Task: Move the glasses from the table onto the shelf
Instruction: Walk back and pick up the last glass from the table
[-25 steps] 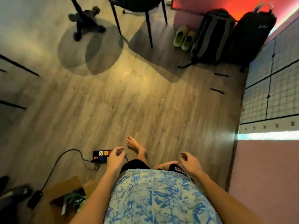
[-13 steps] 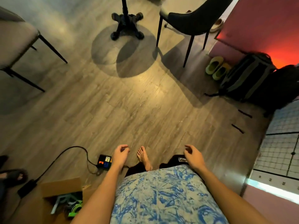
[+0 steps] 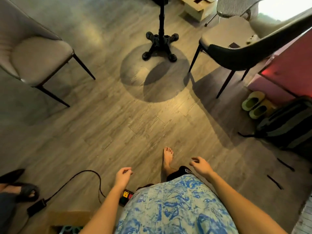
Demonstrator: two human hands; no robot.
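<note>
Both hands hang empty and low: our left hand (image 3: 124, 176) at 7 o'clock and our right hand (image 3: 201, 165) at 5 o'clock, fingers loosely curled around nothing. No glasses or shelf are in view. A black pedestal (image 3: 160, 46) stands on the wooden floor (image 3: 118, 129) at 12 o'clock, probably the foot of the bench, whose top is out of frame. We judge this step to be walking over to fetch the glasses. To do it well, we should pass between the grey chair (image 3: 33, 54) at 10 o'clock and the dark chair (image 3: 236, 53) at 2 o'clock, and step clear of the cable (image 3: 87, 174) and power strip (image 3: 127, 195) at 7 o'clock.
</note>
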